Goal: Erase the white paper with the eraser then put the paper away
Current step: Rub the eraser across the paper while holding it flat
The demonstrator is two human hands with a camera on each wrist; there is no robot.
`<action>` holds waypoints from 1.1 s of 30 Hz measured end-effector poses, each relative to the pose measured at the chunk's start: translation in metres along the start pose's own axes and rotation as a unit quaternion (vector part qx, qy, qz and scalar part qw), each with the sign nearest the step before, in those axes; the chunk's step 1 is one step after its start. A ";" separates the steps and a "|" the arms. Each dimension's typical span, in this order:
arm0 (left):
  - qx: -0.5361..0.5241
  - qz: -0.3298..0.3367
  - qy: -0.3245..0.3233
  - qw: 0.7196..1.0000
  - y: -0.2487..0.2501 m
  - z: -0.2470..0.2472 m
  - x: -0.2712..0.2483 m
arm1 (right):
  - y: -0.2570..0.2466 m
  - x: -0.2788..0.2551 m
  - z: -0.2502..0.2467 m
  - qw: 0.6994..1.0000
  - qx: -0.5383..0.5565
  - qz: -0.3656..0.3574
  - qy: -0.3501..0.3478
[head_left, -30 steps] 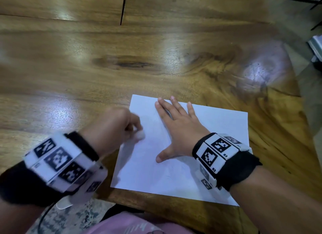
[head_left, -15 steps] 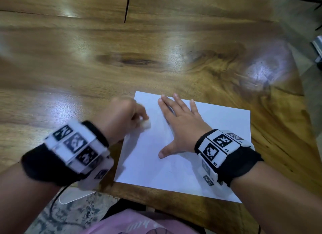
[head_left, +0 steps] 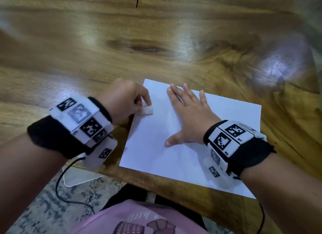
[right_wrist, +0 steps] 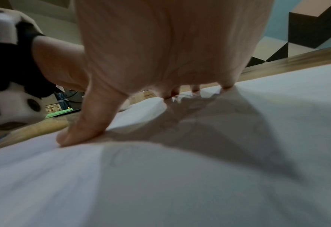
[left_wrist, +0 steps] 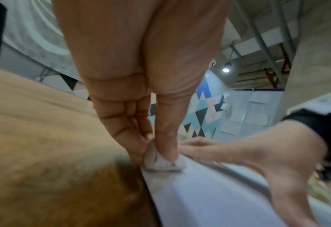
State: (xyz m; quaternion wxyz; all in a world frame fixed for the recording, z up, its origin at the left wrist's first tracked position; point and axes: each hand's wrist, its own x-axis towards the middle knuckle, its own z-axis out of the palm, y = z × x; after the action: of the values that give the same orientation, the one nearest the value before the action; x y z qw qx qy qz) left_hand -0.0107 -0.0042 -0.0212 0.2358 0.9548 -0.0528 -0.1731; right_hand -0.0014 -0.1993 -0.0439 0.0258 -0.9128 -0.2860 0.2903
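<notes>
Head view, left to right. Left hand (head_left: 124, 98) pinching eraser (head_left: 147, 110) between thumb and fingers (left_wrist: 125, 138), eraser touching paper (head_left: 174, 157) right at left edge. Rub too hard here, edge may fold or rip, or eraser slips onto counter (head_left: 87, 59). Right hand (head_left: 189, 118) flat on paper, fingers spread, pressing down. Lift it, paper slides.
</notes>
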 end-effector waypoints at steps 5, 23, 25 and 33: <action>0.022 0.037 -0.024 0.999 0.001 0.012 -0.023 | 0.000 0.001 0.001 1.000 0.000 0.003 -0.002; 0.034 0.038 -0.139 0.989 0.015 0.016 -0.027 | 0.001 0.001 0.001 1.000 -0.006 0.001 -0.001; 0.023 0.026 -0.145 0.989 0.015 0.013 -0.021 | 0.001 0.001 0.001 1.000 -0.008 0.000 0.000; 0.032 0.080 -0.094 0.992 0.016 0.022 -0.030 | 0.000 0.001 0.001 1.000 -0.008 0.002 -0.004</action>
State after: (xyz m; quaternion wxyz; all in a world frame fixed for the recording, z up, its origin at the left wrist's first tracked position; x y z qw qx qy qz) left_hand -0.0470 -0.0221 -0.0232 0.2125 0.9341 -0.1559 -0.2407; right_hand -0.0013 -0.1992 -0.0457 0.0166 -0.9122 -0.2870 0.2919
